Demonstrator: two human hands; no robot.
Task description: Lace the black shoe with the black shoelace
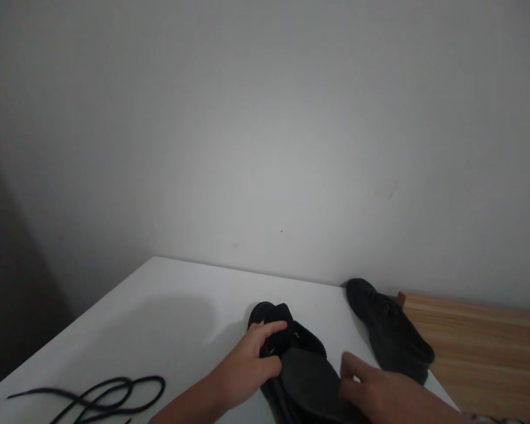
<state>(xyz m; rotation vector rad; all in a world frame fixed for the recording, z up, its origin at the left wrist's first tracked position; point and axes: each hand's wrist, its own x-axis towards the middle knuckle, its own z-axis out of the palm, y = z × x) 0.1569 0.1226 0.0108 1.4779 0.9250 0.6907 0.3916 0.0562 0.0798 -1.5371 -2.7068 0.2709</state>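
A black shoe (pixel 300 365) lies on the white table (pixel 168 318) near its front edge, toe pointing away from me. My left hand (pixel 247 371) grips its upper from the left, with the fingers curled over the tongue area. Over the shoe's near right side rests my right hand (pixel 380 394), fingers bent and touching the dark material. A second black shoe (pixel 388 330) lies to the right, at the table's right edge, untouched.
A loose black shoelace (pixel 101 397) lies coiled at the front left of the table. A wooden surface (pixel 490 353) adjoins the table on the right. A plain pale wall (pixel 265 147) stands right behind the table.
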